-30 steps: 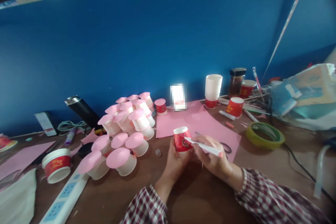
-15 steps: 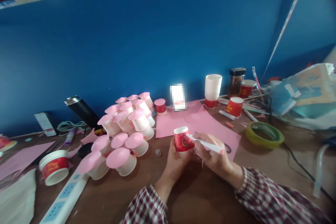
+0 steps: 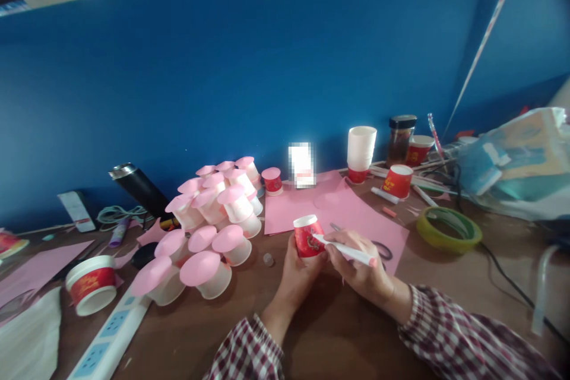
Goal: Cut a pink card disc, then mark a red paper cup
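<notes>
A red paper cup (image 3: 307, 238) with a white rim is held from below by my left hand (image 3: 299, 276), its fingers wrapped round the base. My right hand (image 3: 363, 267) grips a white marker (image 3: 350, 250) like a pen, its tip at the dark design on the cup's side. Whether the tip touches the cup is hard to tell. Pink paper (image 3: 338, 202) lies behind both hands. On it, partly covered by my right hand, are scissors (image 3: 383, 250) with dark handles. A small clear cap (image 3: 268, 259) sits left of my left hand.
Several white cups with pink paper tops (image 3: 200, 266) crowd the left. A power strip (image 3: 104, 332) runs at the front left, near a red-and-white cup (image 3: 91, 285). Stacked cups (image 3: 361, 154), a red cup (image 3: 398, 181), yellow tape (image 3: 449, 244) and a plastic bag (image 3: 512, 172) stand right.
My right hand and the marker have shifted slightly down and left, the tip now lower on the cup. The cup has moved slightly left in my left hand.
</notes>
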The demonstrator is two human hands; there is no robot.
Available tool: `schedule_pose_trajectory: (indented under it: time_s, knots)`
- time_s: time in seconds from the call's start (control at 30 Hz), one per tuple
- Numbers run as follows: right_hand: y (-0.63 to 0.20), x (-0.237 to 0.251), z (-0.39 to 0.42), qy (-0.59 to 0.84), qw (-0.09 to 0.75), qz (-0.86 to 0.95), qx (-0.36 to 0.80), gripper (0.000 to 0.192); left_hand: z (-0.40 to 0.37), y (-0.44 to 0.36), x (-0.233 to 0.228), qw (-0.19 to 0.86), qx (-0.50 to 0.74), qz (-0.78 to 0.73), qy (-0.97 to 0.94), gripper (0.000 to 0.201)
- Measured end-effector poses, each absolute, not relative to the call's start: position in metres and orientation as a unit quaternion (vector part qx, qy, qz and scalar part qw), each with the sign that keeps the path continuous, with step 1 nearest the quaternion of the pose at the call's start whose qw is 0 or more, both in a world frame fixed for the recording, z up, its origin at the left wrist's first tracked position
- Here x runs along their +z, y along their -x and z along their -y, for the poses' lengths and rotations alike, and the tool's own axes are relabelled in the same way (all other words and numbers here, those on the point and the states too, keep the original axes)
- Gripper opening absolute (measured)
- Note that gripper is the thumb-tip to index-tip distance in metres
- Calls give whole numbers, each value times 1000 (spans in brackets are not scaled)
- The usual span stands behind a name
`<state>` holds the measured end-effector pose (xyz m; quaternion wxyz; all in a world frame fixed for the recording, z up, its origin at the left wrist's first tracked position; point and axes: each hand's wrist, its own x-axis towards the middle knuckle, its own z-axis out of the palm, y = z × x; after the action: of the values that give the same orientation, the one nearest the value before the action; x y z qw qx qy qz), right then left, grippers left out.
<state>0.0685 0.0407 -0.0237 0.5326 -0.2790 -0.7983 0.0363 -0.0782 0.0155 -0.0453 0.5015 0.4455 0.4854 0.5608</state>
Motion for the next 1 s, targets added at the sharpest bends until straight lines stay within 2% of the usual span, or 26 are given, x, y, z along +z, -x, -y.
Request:
schedule_pose_trajectory:
  time_s: [0.43,1.0]
  knots:
    - [-69,-21,-38,278,522,806,31,13,-14,77,-43,495,559,-497,-443,58]
    - [-69,-28,-40,269,516,812,36,13,-11,73,-37,465,548,-506,-477,50]
